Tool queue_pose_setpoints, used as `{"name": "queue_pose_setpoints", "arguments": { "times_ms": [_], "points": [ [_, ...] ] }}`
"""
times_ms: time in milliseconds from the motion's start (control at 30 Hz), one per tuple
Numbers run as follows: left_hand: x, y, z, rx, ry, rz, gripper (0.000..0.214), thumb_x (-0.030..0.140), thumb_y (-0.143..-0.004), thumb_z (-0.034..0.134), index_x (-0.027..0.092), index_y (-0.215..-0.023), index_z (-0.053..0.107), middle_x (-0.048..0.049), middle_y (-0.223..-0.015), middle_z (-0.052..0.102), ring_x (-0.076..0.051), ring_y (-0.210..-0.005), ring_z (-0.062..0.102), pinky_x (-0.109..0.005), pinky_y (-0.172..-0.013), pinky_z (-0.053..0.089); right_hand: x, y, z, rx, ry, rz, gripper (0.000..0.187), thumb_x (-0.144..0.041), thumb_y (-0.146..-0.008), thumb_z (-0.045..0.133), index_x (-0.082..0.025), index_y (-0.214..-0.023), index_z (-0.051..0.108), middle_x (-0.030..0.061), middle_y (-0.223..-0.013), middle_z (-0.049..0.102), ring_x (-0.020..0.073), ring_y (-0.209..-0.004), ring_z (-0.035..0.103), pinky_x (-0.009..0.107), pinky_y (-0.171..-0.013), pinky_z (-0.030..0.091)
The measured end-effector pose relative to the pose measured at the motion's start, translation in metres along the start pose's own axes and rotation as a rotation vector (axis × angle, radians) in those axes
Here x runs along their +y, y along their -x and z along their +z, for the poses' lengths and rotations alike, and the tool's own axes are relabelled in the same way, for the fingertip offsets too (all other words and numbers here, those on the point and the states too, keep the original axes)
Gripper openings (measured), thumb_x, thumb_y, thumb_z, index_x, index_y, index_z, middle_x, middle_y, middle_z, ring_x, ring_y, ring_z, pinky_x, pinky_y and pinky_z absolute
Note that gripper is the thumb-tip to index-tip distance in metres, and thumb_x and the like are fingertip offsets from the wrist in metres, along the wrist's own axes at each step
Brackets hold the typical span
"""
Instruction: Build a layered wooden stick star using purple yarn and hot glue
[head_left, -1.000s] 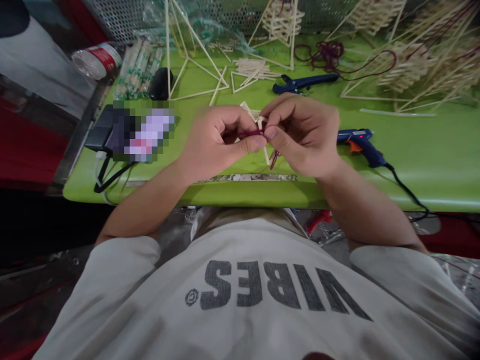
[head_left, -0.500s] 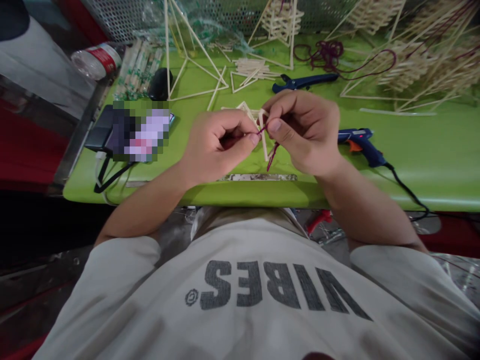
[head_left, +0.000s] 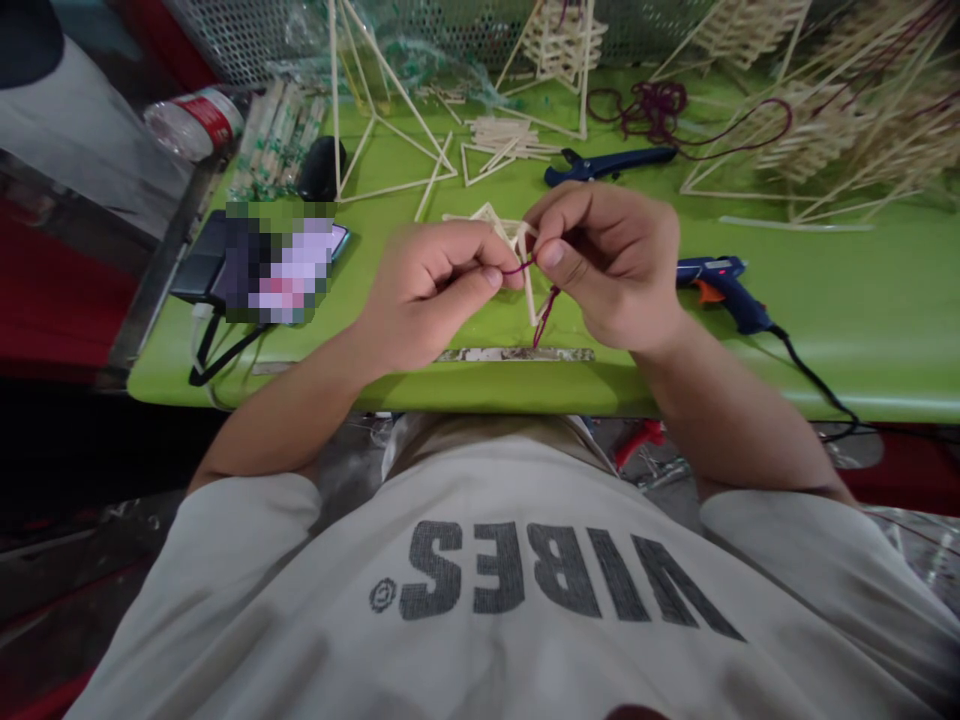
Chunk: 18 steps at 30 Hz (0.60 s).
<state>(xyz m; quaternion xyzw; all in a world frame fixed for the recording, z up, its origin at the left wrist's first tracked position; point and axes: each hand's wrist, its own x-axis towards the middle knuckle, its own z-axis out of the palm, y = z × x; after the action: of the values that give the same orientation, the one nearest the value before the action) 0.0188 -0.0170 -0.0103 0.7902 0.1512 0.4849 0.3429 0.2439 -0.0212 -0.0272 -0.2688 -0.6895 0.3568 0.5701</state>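
Observation:
A purple string runs between my two hands near the front of the green table. My left hand pinches one end between thumb and forefinger. My right hand pinches the string a short way off, and a loop of it hangs below those fingers. Just behind the string is a small frame of pale wooden sticks, partly hidden by both hands. To the right of my right hand lies a blue glue gun with an orange trigger and a lit red light.
Blue cutters lie behind my right hand, near a pile of sticks. Stick frames and a purple string tangle sit further back. A phone, black box and bottle are at left.
My left hand has drawn slightly left, away from my right hand, so a longer stretch of purple string shows between them. My right hand has hardly moved.

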Motion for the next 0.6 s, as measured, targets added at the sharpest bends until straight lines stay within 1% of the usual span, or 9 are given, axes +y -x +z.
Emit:
{"name": "queue_pose_setpoints", "arguments": {
  "times_ms": [33,133,233,333,433,500,600],
  "points": [
    [0.0,0.0,-0.001,-0.01,-0.002,0.002,0.013,0.029,-0.104,0.075,0.024,-0.095,0.084,0.0042,-0.066,0.066,-0.006,-0.05,0.041,-0.029,-0.052,0.029,-0.001,0.0,0.0,-0.002,0.003,0.0,0.045,-0.07,-0.098,0.084,-0.025,-0.093,0.076,0.0048,-0.095,0.072,0.0221,-0.09,0.072,0.043,-0.086,0.071],
    [0.005,-0.001,-0.003,-0.014,-0.023,-0.065,0.013,0.028,-0.103,0.074,0.024,-0.096,0.084,0.0022,-0.071,0.069,-0.009,-0.055,0.045,-0.031,-0.058,0.034,-0.002,-0.001,-0.001,-0.013,0.002,-0.005,0.044,-0.068,-0.099,0.083,-0.025,-0.093,0.077,0.0052,-0.095,0.073,0.0223,-0.09,0.072,0.043,-0.087,0.07],
    [0.009,0.0,-0.004,-0.028,-0.004,-0.119,0.012,0.028,-0.101,0.074,0.024,-0.095,0.084,0.0017,-0.07,0.067,-0.01,-0.057,0.046,-0.033,-0.058,0.033,-0.001,-0.002,-0.001,-0.016,0.005,-0.01,0.045,-0.07,-0.097,0.085,-0.026,-0.092,0.077,0.0055,-0.095,0.074,0.023,-0.091,0.072,0.043,-0.087,0.07],
    [0.008,0.0,-0.005,-0.053,0.017,-0.165,0.015,0.036,-0.102,0.075,0.024,-0.096,0.083,0.0014,-0.067,0.064,-0.01,-0.055,0.042,-0.034,-0.055,0.029,0.0,-0.002,-0.002,-0.008,0.023,-0.009,0.045,-0.071,-0.096,0.085,-0.027,-0.092,0.077,0.0058,-0.096,0.074,0.0233,-0.09,0.072,0.043,-0.085,0.07],
    [0.004,0.0,-0.005,-0.058,0.033,-0.176,0.023,0.045,-0.104,0.077,0.024,-0.098,0.084,0.0014,-0.064,0.059,-0.012,-0.058,0.046,-0.033,-0.056,0.032,-0.001,-0.001,-0.002,0.003,0.033,0.013,0.046,-0.074,-0.095,0.084,-0.028,-0.091,0.077,0.0065,-0.096,0.074,0.025,-0.091,0.072,0.045,-0.085,0.07],
    [0.001,0.0,-0.005,-0.05,0.034,-0.178,0.025,0.048,-0.104,0.077,0.024,-0.098,0.084,0.0009,-0.066,0.061,-0.013,-0.061,0.049,-0.033,-0.058,0.034,-0.002,-0.001,-0.002,0.003,0.029,0.034,0.048,-0.076,-0.094,0.085,-0.028,-0.09,0.076,0.0071,-0.096,0.074,0.0268,-0.094,0.072,0.047,-0.086,0.071],
    [-0.001,0.0,-0.005,-0.073,0.052,-0.17,0.026,0.05,-0.102,0.077,0.025,-0.097,0.084,0.0009,-0.069,0.066,-0.011,-0.057,0.044,-0.034,-0.055,0.031,-0.003,0.0,-0.002,-0.002,0.013,0.052,0.052,-0.079,-0.089,0.087,-0.029,-0.09,0.075,0.0071,-0.096,0.073,0.028,-0.098,0.073,0.048,-0.087,0.071]
  ]
}}
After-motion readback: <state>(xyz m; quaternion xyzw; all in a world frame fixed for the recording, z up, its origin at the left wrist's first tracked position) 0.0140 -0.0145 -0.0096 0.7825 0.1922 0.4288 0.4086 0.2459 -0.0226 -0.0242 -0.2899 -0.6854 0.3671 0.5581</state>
